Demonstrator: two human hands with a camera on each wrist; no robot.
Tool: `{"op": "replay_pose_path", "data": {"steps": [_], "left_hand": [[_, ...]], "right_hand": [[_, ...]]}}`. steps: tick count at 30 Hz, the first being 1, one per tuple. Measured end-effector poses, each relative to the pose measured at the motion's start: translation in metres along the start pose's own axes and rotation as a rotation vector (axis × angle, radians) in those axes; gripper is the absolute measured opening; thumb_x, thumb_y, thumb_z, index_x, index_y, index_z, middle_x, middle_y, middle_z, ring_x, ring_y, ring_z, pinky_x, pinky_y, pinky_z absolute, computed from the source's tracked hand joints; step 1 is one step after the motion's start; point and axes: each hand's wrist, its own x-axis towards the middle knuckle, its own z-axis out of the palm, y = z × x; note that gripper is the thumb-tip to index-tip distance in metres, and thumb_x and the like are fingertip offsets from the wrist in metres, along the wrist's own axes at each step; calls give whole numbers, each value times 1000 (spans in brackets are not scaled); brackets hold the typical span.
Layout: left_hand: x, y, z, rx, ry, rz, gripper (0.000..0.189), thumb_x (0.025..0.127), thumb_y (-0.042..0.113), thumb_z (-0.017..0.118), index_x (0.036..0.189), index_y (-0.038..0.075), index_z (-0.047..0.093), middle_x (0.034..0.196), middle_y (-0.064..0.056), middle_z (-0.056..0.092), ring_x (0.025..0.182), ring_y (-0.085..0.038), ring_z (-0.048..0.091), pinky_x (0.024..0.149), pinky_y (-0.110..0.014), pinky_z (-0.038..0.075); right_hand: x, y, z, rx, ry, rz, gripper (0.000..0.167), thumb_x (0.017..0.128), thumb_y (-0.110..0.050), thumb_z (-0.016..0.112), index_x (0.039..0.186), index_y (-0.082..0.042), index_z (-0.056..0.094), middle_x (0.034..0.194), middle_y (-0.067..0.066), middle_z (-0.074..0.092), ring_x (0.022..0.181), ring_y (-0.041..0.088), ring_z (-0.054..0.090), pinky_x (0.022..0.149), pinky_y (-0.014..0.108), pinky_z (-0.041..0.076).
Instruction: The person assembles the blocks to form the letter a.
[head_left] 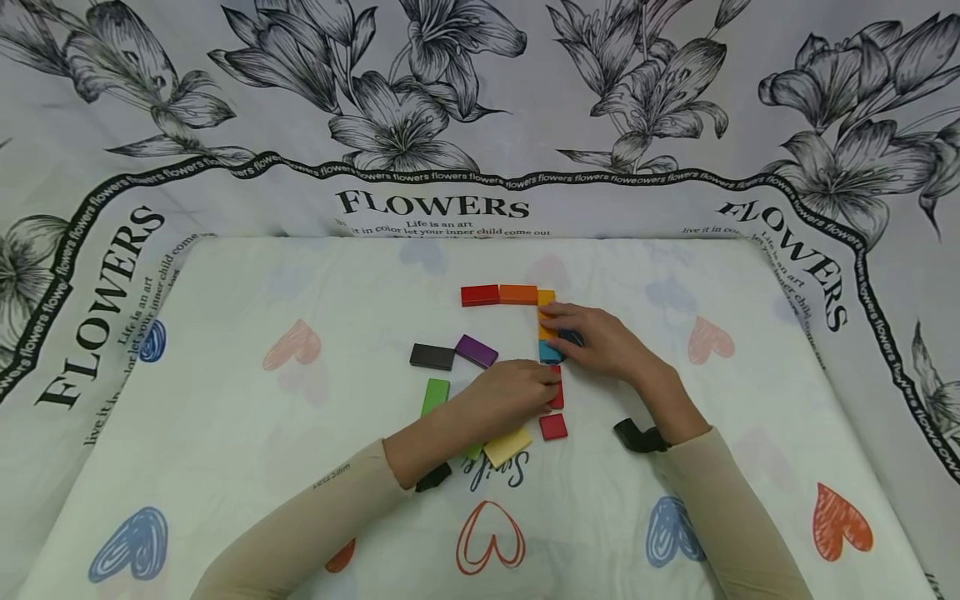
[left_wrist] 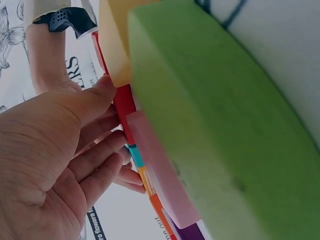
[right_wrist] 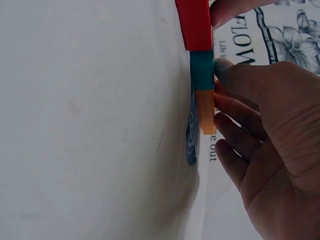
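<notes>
My left hand [head_left: 510, 396] pinches a red block [head_left: 557, 392] in the right-hand column of blocks; in the left wrist view its thumb lies against that block. From the right, my right hand [head_left: 600, 337] reaches the same column. Its thumb touches a teal block [head_left: 549, 352], and its fairly straight fingers rest by a yellow-orange block [head_left: 547, 321] above it. Orange [head_left: 518, 295] and red blocks form a row at the top. Below the left fingers lies another red block [head_left: 553, 427]. A pink block [left_wrist: 162, 175] shows in the left wrist view, hidden from above by the hand.
Left of the column lie a purple block [head_left: 476, 351], a dark grey block [head_left: 432, 357] and a green block [head_left: 435, 396]. A pale yellow block [head_left: 507, 447] sits beneath the left wrist. Dark bands circle both wrists. A printed flower cloth [head_left: 435, 187] surrounds the white heart-patterned surface.
</notes>
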Motion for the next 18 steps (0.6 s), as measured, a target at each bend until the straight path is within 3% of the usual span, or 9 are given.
{"op": "replay_pose_path", "data": {"steps": [10,18], "left_hand": [[2,-3,4,9,20,9,27,104,32,69,126,17,77,127,4,73,115,-11,72,103,-25,58],[1,-6,4,-3,11,0,29,105,30,68,130,18,75,133,4,72,122,-12,70,107,-26,56]], "right_hand": [[0,0,0,5,2,7,45,101,-22,73,143,-6,66,157,8,59,152,32,49,124,52,43],[0,-1,0,13,-6,12,44,101,-22,73,143,-7,67,157,8,59,152,33,50,123,53,43]]}}
